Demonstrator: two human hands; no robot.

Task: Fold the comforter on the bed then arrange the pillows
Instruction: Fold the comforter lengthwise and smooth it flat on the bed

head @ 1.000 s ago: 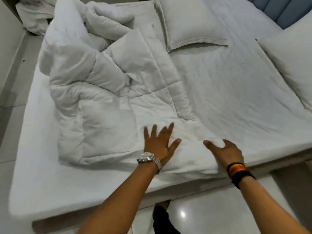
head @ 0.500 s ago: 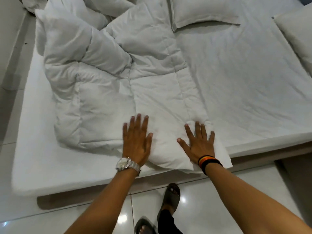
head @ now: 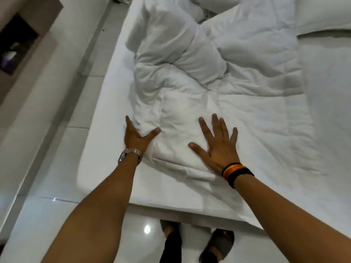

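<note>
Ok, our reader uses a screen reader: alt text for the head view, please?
Two bare hands press on a crumpled white comforter at the bed's near edge: left hand at its bunched corner, right hand flat, fingers spread. A pillow lies top right.

Comforter (head: 199, 88): white quilted cloth, matt, creased, puffy. Sheet (head: 106, 149): smooth matt cloth. Floor (head: 47, 215): glossy tile, reflecting light. Watch (head: 131, 154): shiny metal.
</note>
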